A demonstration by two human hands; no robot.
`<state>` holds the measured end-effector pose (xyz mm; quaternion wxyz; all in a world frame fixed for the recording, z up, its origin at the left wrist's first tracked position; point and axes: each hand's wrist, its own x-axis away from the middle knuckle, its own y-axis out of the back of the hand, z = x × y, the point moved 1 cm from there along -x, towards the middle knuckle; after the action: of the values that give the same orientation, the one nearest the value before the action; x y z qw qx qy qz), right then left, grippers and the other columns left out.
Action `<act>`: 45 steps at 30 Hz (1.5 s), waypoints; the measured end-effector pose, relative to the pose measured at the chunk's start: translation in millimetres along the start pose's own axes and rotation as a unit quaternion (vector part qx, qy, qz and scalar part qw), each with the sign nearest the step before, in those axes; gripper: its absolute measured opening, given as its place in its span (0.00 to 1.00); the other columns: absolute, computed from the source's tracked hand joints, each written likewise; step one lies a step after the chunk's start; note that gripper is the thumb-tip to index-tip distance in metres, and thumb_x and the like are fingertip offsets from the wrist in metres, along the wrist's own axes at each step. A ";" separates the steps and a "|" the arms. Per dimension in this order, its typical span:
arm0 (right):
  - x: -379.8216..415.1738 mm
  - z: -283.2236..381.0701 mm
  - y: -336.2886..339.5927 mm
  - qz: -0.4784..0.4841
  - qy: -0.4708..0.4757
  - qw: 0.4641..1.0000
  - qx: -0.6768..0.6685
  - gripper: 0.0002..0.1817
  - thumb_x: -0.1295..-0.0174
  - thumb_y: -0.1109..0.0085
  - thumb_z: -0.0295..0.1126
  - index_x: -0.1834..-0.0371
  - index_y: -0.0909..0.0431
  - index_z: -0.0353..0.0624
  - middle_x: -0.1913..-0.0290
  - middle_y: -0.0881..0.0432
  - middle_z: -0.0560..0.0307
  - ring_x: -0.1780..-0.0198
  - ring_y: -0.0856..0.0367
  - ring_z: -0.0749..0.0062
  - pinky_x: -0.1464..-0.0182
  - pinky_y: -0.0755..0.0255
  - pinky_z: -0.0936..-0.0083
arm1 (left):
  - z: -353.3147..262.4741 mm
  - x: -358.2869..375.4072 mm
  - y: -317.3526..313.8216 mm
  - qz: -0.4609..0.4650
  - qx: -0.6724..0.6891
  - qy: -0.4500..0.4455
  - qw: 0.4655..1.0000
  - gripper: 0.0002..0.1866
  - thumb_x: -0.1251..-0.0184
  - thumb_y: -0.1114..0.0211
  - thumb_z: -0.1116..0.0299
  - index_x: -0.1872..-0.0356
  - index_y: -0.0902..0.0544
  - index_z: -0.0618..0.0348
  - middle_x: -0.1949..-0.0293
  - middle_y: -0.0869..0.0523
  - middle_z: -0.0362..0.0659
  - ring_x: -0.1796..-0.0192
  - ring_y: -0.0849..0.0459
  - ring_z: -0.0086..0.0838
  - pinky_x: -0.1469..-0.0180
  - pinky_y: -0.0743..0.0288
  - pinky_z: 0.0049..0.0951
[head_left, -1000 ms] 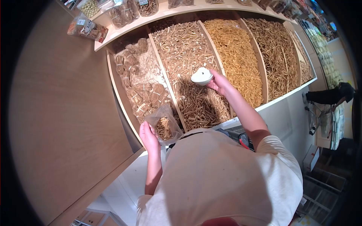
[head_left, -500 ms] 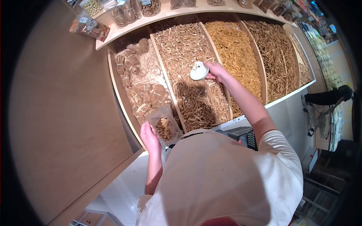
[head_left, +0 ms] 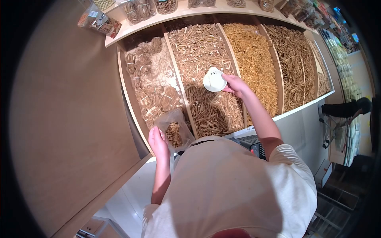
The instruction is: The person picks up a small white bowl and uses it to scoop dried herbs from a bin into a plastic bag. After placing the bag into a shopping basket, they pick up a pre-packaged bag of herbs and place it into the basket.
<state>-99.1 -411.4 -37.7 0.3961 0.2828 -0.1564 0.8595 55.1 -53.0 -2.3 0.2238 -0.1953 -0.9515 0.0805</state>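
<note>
My left hand (head_left: 158, 141) is closed on the edge of a clear plastic bag (head_left: 185, 126), which hangs open over the near end of the left compartment. Inside the bag lie short brown dried pieces (head_left: 174, 135) that look like cut roots or sticks. Further right, my right hand (head_left: 235, 84) grips the rim of a white, shallow scoop (head_left: 214, 82). A small dark spot shows near its far edge. The scoop is above the compartment of short tan dried sticks (head_left: 198, 51), and a shadow darkens the near part of that heap.
Wooden dividers (head_left: 234, 49) separate the compartments. Tied bundles (head_left: 160, 97) fill the left one; yellow-orange strips (head_left: 254, 59) and darker brown sticks (head_left: 293, 63) lie to the right. Packed bags (head_left: 137, 11) line the back shelf. At far right stands a person (head_left: 345, 109) with a cart.
My right hand has shifted slightly right and nearer to me, turning the white scoop so more of its face shows. My left hand holds the bag nearly unchanged.
</note>
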 end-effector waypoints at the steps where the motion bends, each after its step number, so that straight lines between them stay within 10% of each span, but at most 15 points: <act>1: 10.7 -1.4 -2.2 -0.015 0.000 1.000 -0.023 0.22 0.28 0.51 0.43 0.40 0.27 0.38 0.52 0.17 0.54 0.55 0.15 0.73 0.55 0.17 0.78 | 1.1 -0.5 0.6 0.003 0.011 0.006 1.000 0.14 0.23 0.49 0.60 0.73 0.32 0.47 0.82 0.35 0.28 0.83 0.42 0.11 0.83 0.51 0.16; 10: 119.1 5.0 -57.8 0.107 0.040 0.986 -0.120 0.20 0.26 0.53 0.42 0.45 0.26 0.36 0.57 0.16 0.57 0.58 0.15 0.76 0.58 0.18 0.79 | -3.1 -2.0 1.6 0.002 0.023 -0.010 1.000 0.13 0.23 0.50 0.62 0.72 0.32 0.49 0.83 0.35 0.30 0.84 0.41 0.13 0.84 0.47 0.17; 16: 157.4 0.0 -132.5 0.215 0.073 0.973 0.040 0.21 0.31 0.46 0.42 0.43 0.27 0.38 0.56 0.18 0.55 0.59 0.17 0.72 0.59 0.21 0.72 | -7.0 4.9 3.0 0.000 0.018 -0.018 1.000 0.13 0.22 0.51 0.62 0.72 0.32 0.50 0.82 0.35 0.30 0.84 0.41 0.13 0.84 0.46 0.16; 19: 155.5 -19.1 -158.3 0.245 0.204 0.910 0.265 0.21 0.35 0.41 0.40 0.43 0.26 0.40 0.55 0.19 0.56 0.59 0.18 0.70 0.60 0.23 0.72 | -6.8 6.9 4.8 -0.009 0.035 -0.023 0.999 0.15 0.22 0.51 0.62 0.74 0.32 0.50 0.84 0.35 0.30 0.85 0.40 0.13 0.84 0.46 0.17; 21: 164.8 -22.2 -166.1 0.164 0.437 0.768 0.439 0.20 0.37 0.38 0.39 0.45 0.26 0.43 0.57 0.22 0.59 0.62 0.20 0.75 0.64 0.26 0.75 | -6.5 7.4 8.1 -0.008 0.046 -0.024 0.999 0.15 0.22 0.51 0.62 0.74 0.32 0.50 0.84 0.35 0.30 0.85 0.40 0.13 0.84 0.46 0.17; 26: 161.6 -23.5 -151.1 0.121 0.459 0.824 0.309 0.20 0.37 0.36 0.37 0.44 0.27 0.44 0.59 0.23 0.58 0.64 0.21 0.75 0.67 0.25 0.79 | -11.5 12.7 11.4 -0.009 0.062 -0.027 0.998 0.15 0.22 0.51 0.62 0.74 0.32 0.50 0.84 0.36 0.30 0.85 0.41 0.13 0.85 0.46 0.17; 28: 155.7 -15.1 -135.0 0.044 0.248 0.961 0.112 0.16 0.33 0.42 0.38 0.47 0.26 0.43 0.62 0.22 0.60 0.66 0.21 0.77 0.67 0.25 0.80 | -12.4 13.9 11.9 -0.020 0.031 -0.021 0.999 0.14 0.23 0.50 0.61 0.73 0.33 0.49 0.83 0.37 0.29 0.84 0.43 0.12 0.84 0.48 0.17; 31: 128.7 -5.6 -98.2 0.011 0.140 0.988 -0.062 0.18 0.26 0.54 0.44 0.50 0.27 0.40 0.62 0.19 0.57 0.66 0.19 0.78 0.68 0.22 0.84 | -9.6 12.8 12.6 -0.005 0.040 -0.030 0.999 0.14 0.23 0.50 0.61 0.73 0.33 0.49 0.83 0.37 0.29 0.84 0.43 0.12 0.84 0.48 0.16; 38: 32.4 -28.0 -24.0 -0.004 -0.117 0.934 -0.337 0.29 0.26 0.60 0.49 0.60 0.24 0.28 0.74 0.18 0.50 0.78 0.18 0.71 0.74 0.17 0.82 | -10.7 -0.5 7.5 0.010 0.028 -0.021 0.999 0.14 0.23 0.50 0.61 0.73 0.32 0.49 0.82 0.37 0.29 0.83 0.42 0.12 0.84 0.48 0.16; 45: -22.2 -8.9 -35.3 -0.026 -0.141 0.931 -0.335 0.31 0.26 0.62 0.50 0.59 0.26 0.25 0.75 0.19 0.46 0.78 0.18 0.67 0.75 0.17 0.81 | -6.5 -12.1 7.2 -0.003 0.016 -0.001 1.000 0.15 0.22 0.51 0.61 0.74 0.33 0.49 0.84 0.38 0.29 0.85 0.44 0.12 0.84 0.52 0.18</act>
<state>-63.4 -397.7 -56.7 0.4642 0.2558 -0.4816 0.6979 70.5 -51.0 -3.1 0.2261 -0.1885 -0.9510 0.0950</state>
